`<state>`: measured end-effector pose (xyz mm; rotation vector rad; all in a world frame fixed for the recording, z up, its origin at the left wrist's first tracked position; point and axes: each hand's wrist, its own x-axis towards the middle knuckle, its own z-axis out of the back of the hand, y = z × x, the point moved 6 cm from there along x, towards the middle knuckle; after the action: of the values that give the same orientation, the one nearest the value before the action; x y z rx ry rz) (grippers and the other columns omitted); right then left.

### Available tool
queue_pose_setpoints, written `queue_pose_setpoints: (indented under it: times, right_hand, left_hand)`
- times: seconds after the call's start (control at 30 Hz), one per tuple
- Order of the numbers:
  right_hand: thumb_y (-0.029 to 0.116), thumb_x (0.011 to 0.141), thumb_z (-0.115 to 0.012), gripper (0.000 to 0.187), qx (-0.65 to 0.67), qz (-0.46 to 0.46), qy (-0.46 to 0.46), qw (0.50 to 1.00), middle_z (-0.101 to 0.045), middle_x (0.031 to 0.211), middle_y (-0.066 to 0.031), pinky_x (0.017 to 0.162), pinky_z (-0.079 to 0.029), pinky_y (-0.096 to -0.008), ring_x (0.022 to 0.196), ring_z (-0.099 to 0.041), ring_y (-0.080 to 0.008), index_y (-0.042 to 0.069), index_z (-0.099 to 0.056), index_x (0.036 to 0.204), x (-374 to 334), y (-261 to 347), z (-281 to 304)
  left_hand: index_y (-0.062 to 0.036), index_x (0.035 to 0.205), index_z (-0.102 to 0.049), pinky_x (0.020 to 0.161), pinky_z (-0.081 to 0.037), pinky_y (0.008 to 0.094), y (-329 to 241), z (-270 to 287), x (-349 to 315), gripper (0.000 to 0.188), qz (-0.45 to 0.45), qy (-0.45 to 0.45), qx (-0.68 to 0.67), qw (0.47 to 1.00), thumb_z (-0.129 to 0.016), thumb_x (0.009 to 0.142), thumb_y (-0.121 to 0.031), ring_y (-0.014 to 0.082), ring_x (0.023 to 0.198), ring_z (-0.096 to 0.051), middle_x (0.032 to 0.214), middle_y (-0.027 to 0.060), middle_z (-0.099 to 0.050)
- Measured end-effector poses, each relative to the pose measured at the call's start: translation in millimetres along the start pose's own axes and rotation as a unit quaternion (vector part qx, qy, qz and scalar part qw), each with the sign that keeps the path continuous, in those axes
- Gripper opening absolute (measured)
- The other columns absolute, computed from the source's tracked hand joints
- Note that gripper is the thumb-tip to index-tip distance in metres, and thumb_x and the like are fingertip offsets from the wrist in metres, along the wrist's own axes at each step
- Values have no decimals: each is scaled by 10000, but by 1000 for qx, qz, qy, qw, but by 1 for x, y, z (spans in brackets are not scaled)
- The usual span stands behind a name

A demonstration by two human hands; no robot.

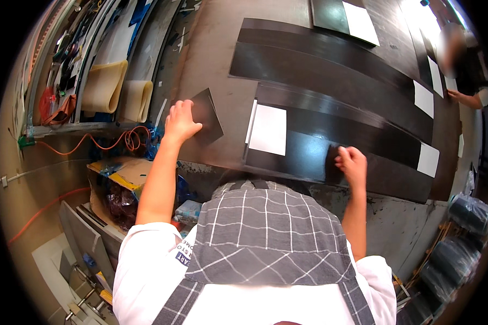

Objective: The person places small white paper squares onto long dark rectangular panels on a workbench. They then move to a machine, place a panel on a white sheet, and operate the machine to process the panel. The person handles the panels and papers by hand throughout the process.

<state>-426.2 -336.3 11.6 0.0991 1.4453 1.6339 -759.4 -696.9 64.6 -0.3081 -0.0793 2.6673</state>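
Note:
My left hand (181, 122) is at the left end of the table, closed on the edge of small, thin black sheets (208, 116). Two offset edges show at the sheets' top. My right hand (353, 164) is over the near long black panel (309, 154), with its fingers curled together. A dark patch lies beside those fingertips; whether it is a held piece or a shadow I cannot tell. Between my hands, a white rectangular sheet (269, 130) rests on the panel's left end, beside a narrow white strip (251, 122).
More black panels (309, 62) lie farther back, with white sheets (424, 98) at their right ends. A person (466, 70) stands at the far right. Left are a rack (106, 86) with rolled tan sheets, an orange hose (81, 142) and a cardboard box (127, 176). Plastic-wrapped rolls (455, 260) stand lower right.

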Motion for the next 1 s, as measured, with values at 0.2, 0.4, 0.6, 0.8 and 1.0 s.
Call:
queue_pose_setpoints:
  times: [0.2, 0.4, 0.6, 0.8, 1.0]
  right_hand:
    - [186, 865, -618, 216, -53, 80, 129, 987, -618, 665, -51, 546, -483, -241, 595, -583, -93, -13, -610, 781, -8, 61, -115]
    - [346, 932, -522, 354, 131, -109, 323, 931, -634, 706, -67, 481, -465, -202, 591, -617, -115, 20, -615, 831, -16, 105, -183]
    - [200, 867, -606, 146, 208, -20, 288, 934, -580, 680, -3, 477, -462, -200, 546, -558, -76, 60, -604, 827, 49, 156, -197]
    - [172, 870, -595, 156, 101, 30, 162, 981, -600, 691, -21, 475, -460, -224, 554, -555, -83, 18, -615, 854, 160, 150, -184]
    - [162, 830, -613, 195, 34, 57, 117, 991, -592, 613, -44, 445, -453, -234, 489, -545, -90, -10, -614, 737, 194, 135, -185]
  left_hand:
    - [-47, 883, -527, 792, -458, 373, 9, -1, 13, 399, -17, 71, -86, 994, -772, 593, -170, 278, 925, -546, 932, 107, -549]
    - [-26, 707, -471, 633, -414, 292, -70, 66, 2, 238, -170, 82, -408, 893, -687, 641, 50, 188, 705, -502, 723, 55, -480]
    - [-62, 849, -552, 736, -446, 308, -125, 76, 35, 235, -329, -64, -320, 886, -580, 647, 54, 240, 885, -539, 927, 71, -554]
    - [-70, 1155, -533, 853, -397, 336, -55, -10, 188, 333, 86, 123, -687, 711, -593, 840, -162, 127, 1008, -501, 1076, 17, -558]
    - [-95, 1039, -555, 824, -398, 340, -70, -21, 226, 261, 209, 224, -698, 647, -637, 844, -248, 126, 982, -499, 1040, 5, -570]
